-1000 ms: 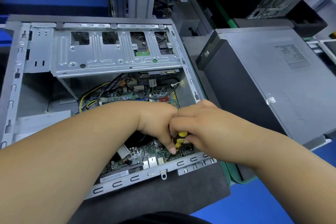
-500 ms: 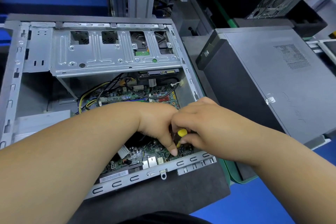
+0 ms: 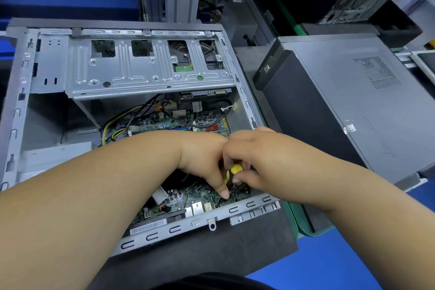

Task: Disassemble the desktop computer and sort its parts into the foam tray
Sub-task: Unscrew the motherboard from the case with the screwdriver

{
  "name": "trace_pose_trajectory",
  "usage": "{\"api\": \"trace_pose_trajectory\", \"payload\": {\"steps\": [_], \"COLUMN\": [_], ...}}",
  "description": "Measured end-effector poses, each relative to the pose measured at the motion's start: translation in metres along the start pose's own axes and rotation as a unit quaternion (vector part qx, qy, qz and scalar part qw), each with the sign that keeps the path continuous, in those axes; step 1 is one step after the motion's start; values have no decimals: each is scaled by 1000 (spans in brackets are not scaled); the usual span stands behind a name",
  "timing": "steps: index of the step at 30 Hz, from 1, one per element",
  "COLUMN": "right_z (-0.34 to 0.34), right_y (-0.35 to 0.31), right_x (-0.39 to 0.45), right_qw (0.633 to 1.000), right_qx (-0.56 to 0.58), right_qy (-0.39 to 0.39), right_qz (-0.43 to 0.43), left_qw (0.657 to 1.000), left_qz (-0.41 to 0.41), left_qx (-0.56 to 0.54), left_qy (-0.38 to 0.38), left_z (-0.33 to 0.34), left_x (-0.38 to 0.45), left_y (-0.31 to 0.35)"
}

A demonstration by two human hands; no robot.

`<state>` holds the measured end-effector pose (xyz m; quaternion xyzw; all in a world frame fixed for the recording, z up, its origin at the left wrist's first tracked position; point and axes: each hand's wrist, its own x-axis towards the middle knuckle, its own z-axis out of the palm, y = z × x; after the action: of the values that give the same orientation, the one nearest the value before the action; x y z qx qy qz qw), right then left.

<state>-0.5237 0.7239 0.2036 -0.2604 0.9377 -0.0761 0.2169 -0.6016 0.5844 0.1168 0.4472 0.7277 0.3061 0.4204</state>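
From the head view we look down into the open desktop computer (image 3: 131, 125), which lies on its side on a dark foam mat (image 3: 211, 249) over the blue surface (image 3: 329, 263). Our two hands meet low in the case, near its right front corner, just above the green motherboard (image 3: 188, 198). Our right hand (image 3: 249, 155) has its fingers curled round the yellow-and-black handle of a screwdriver (image 3: 231, 172) — the handle shows only between the fingers, and its thin shaft runs down and to the left toward the board beside the case's front rail. Our left hand (image 3: 207, 160) is pressed against the right one, fingers bent downward with a fingertip reaching toward the board beside the shaft; we cannot tell whether it grips the tool or only steadies it. Farther back in the case, a silver drive cage (image 3: 146, 70) spans the top, and below it yellow and black cables (image 3: 131, 120) loop over the far part of the motherboard. To the right of the open case, apart from it, a closed dark tower case (image 3: 348, 110) lies on its side on a green-edged tray (image 3: 303, 223), only whose edge shows. Another computer chassis (image 3: 353, 7) sits in the background at upper right — partly hidden in shadow.
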Motion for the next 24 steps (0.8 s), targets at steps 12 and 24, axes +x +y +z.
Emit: {"api": "trace_pose_trajectory", "payload": {"steps": [12, 24], "right_z": [2, 1], "right_y": [-1, 2], "right_x": [-2, -5], "right_qw": [1000, 999], "right_qx": [1, 17], "right_qy": [10, 30], "right_qz": [11, -7], "left_qw": [1000, 999], "left_qz": [18, -11], "left_qx": [13, 25], "left_qy": [14, 19], "left_z": [2, 1], "left_x": [-1, -1], "left_y": [4, 3]}}
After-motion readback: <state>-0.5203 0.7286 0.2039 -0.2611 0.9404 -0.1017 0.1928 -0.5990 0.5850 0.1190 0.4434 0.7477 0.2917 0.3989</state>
